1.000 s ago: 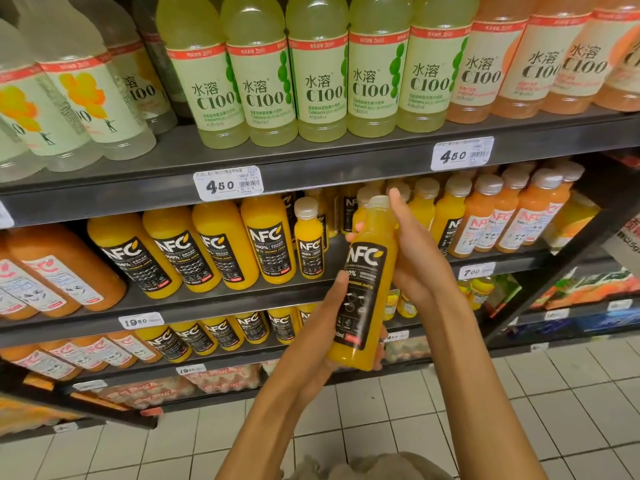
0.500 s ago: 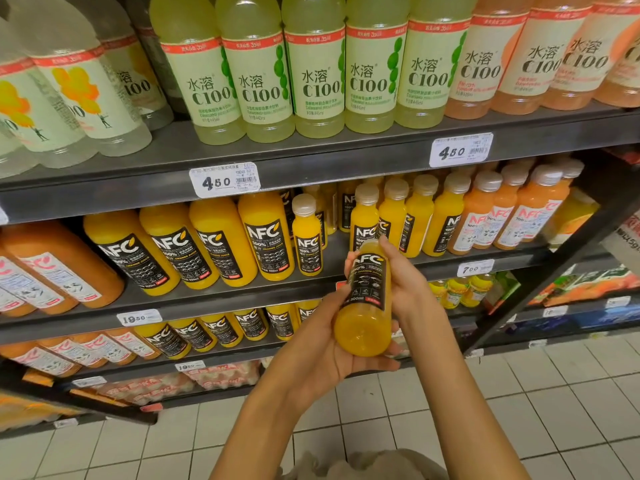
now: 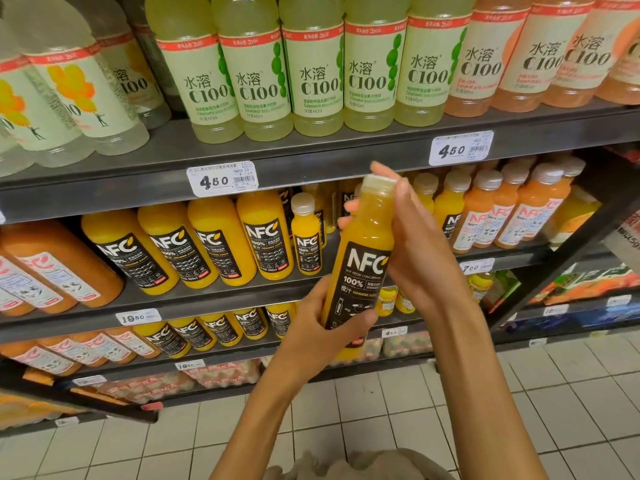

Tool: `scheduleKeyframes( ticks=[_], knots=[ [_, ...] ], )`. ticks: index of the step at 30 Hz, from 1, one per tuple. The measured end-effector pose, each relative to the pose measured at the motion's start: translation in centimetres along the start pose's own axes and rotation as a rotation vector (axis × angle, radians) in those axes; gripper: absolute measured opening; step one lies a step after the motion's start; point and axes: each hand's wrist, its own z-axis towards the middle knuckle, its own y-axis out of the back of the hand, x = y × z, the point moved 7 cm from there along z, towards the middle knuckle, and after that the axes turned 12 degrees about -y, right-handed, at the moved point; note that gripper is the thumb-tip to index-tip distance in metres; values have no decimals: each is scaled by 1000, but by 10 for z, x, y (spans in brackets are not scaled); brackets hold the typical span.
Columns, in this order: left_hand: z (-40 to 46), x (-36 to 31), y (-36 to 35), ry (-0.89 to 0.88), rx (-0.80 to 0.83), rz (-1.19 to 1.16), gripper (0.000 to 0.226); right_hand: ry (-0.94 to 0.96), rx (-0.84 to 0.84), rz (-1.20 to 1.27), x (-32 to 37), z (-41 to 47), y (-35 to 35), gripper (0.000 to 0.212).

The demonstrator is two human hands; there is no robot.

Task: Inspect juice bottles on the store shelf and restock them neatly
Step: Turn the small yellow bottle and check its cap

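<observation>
NFC orange juice bottle (image 3: pixel 360 271) stood near-upright, cap toward 12 o'clock, before the middle shelf (image 3: pixel 221 292). Left hand (image 3: pixel 318 327) gripped its base; right hand (image 3: pixel 415 244) clasped its neck.

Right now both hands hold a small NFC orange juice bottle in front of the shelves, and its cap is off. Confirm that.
Not quite: the cap is on. The head view shows it sitting on the NFC orange juice bottle, held by the left hand low and the right hand near the neck, before the shelves.
</observation>
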Motion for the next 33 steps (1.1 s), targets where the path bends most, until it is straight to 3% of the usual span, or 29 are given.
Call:
scheduleKeyframes(
  ticks=[8,14,20,23,26,30,33],
  knots=[
    [20,-12,16,-191,-14,172,51,202,337,-217,29,-30,-34,57],
    [26,-22,16,-258,17,116,53,227,406,-205,36,-36,-37,53],
    [15,-9,8,-143,130,-37,42,123,222,43,23,-12,-14,61],
    [8,0,0,-84,179,-83,54,89,129,47,10,-4,-10,53],
    [6,4,2,-61,107,-97,59,123,47,72,7,-3,-4,46],
    [8,-4,3,-91,21,-14,18,162,-15,71,10,-5,-2,43],
    [11,3,4,-58,-66,-115,33,127,-14,13,11,-2,-2,41]
  ],
)
